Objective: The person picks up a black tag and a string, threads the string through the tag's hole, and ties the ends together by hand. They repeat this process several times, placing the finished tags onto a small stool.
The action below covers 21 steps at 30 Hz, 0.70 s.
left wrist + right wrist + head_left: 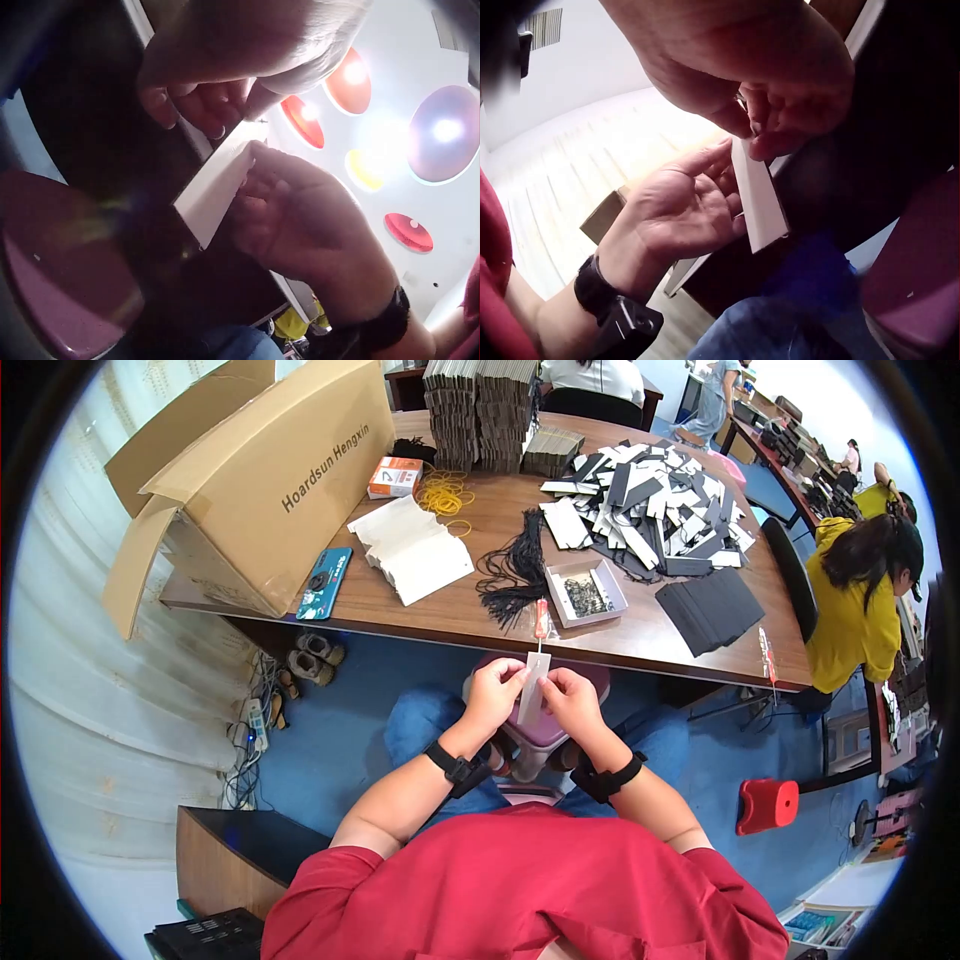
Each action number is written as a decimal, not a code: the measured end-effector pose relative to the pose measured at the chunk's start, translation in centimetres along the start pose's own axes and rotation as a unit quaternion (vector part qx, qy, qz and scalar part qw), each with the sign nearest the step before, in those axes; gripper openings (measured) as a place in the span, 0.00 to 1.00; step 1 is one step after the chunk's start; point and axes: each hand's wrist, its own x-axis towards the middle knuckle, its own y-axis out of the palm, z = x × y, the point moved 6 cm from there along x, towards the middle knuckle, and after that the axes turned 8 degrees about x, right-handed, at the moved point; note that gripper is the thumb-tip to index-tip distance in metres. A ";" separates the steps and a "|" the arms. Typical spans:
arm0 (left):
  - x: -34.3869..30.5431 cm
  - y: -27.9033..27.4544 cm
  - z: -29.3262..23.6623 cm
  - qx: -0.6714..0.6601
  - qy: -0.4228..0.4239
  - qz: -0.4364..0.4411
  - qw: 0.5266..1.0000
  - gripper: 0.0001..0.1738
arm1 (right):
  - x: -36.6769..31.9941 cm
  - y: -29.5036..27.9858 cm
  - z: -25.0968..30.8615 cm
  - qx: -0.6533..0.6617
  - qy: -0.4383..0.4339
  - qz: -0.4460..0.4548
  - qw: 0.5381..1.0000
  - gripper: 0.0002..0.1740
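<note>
Both hands meet over the lap, just in front of the table edge, at a narrow white card. The left hand grips its left side with thumb and fingers. At the card's upper end, the right hand pinches with thumb and fingertips. In the left wrist view the card's pale face slants between the hands, and its upper end is partly hidden by fingers. An orange-handled tool lies at the table edge, its thin shaft pointing toward the card. Behind it is a bundle of black cords.
On the table are a small box of metal bits, black cards, a heap of black and white cards, yellow rubber bands and a large carton. A purple stool stands between the knees.
</note>
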 end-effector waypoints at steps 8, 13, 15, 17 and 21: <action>1.6 -0.3 -1.0 0.119 0.054 -0.093 0.987 0.09 | 1.5 -3.1 9.0 -0.267 -0.062 -0.018 0.962 0.14; 1.8 0.0 -0.9 0.066 0.010 -0.072 0.995 0.08 | 2.9 -3.1 12.7 -0.282 -0.150 0.002 0.948 0.13; 1.7 0.0 -1.7 0.086 0.031 -0.072 0.993 0.08 | 2.7 -4.2 12.7 -0.269 -0.136 -0.036 0.953 0.11; 2.0 -0.4 -1.3 0.118 0.045 -0.072 0.989 0.08 | 2.6 -7.4 11.0 -0.238 -0.140 -0.107 0.955 0.10; 1.9 -0.1 -1.5 0.115 0.057 -0.051 0.990 0.07 | 2.2 -14.0 9.9 -0.256 -0.160 -0.201 0.932 0.08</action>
